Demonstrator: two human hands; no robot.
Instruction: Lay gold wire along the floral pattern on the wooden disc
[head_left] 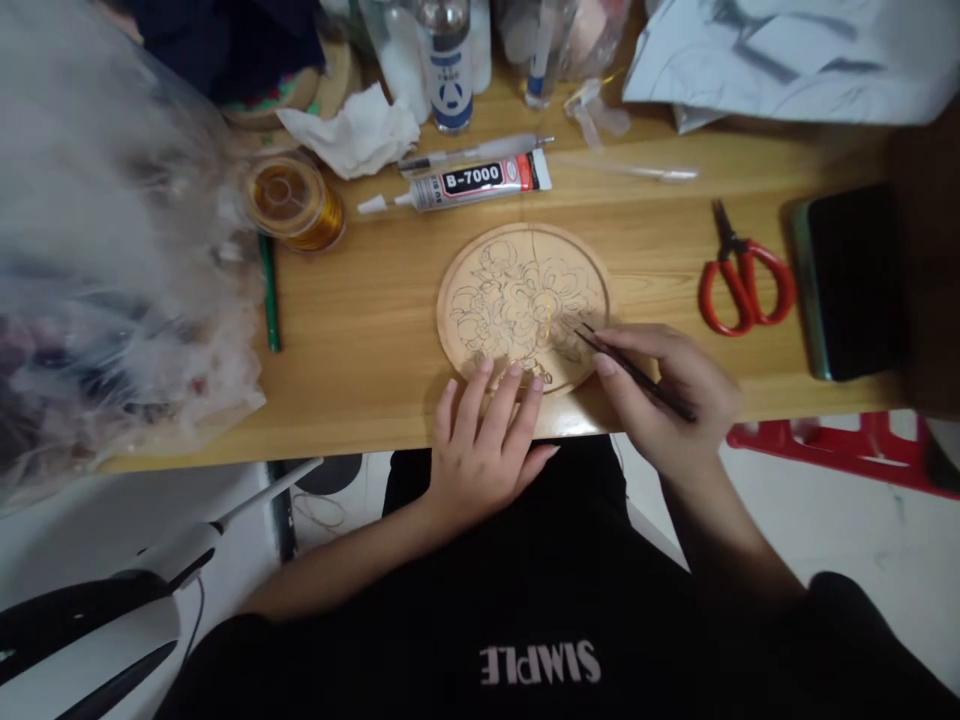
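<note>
A round wooden board [525, 300] with a flower pattern drawn in dark lines lies near the table's front edge. Bits of gold show on the pattern near its centre and lower edge. My left hand [487, 450] rests its spread fingertips on the board's lower rim. Dark tweezers [637, 376] are pinched in my right hand [671, 395], at the board's right side. Their tips point left over the drawn petals; whether they touch the board or hold anything is too small to tell.
Behind the board lie a B-7000 glue tube [480, 180] and a pen [472, 155]. A gold wire spool [296, 205] and plastic bags [127, 260] are left. Red-handled pliers [746, 280] and a phone [851, 285] lie right. A bottle [448, 75] stands behind.
</note>
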